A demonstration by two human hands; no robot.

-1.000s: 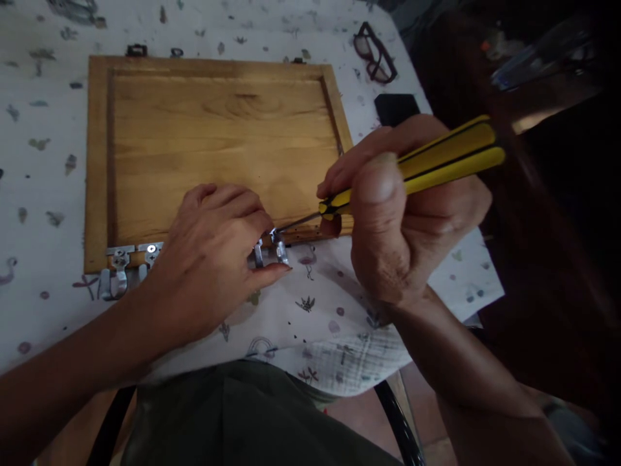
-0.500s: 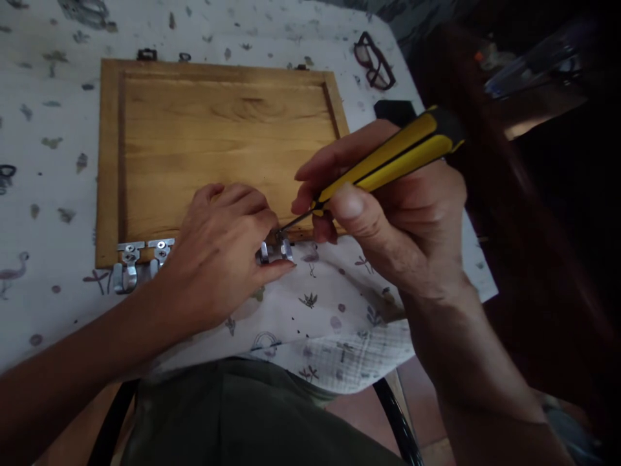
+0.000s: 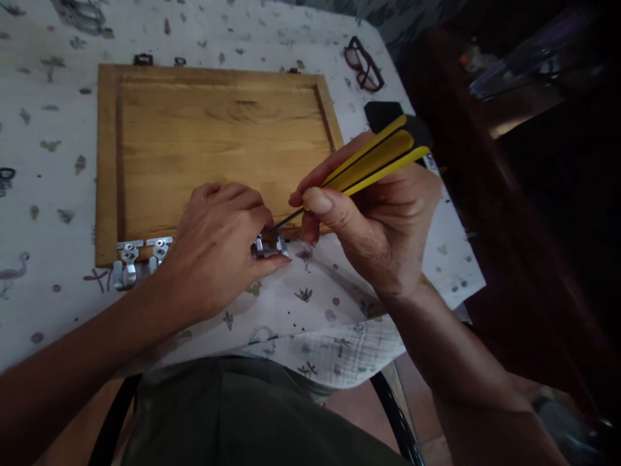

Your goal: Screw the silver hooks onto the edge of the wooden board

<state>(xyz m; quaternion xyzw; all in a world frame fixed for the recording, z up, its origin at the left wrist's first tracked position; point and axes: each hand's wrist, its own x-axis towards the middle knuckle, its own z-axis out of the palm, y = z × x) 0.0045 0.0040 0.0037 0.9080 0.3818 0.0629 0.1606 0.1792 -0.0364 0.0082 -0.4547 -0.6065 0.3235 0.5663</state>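
A wooden panel (image 3: 218, 142) with a raised frame lies flat on the table. My left hand (image 3: 223, 239) rests over its near edge, thumb and fingers closed around a metal hook (image 3: 279, 244) there. In my right hand (image 3: 359, 220) is a screwdriver (image 3: 371, 162) with a yellow and black handle, tilted, its tip down at the hook. The screw under the tip is too small to make out. Left of my left hand, two similar metal hooks, an outer one (image 3: 129, 262) and an inner one (image 3: 159, 249), are fixed along the same edge.
Eyeglasses (image 3: 363, 65) and a black object (image 3: 383, 116) lie beyond my right hand on the printed tablecloth (image 3: 43, 194). Small dark hardware (image 3: 143, 59) sits at the panel's far edge. Dark wooden furniture (image 3: 485, 142) stands at the right.
The screwdriver handle has turned in my right hand, and that hand has shifted a little to the left. My left hand keeps its hold on the hook.
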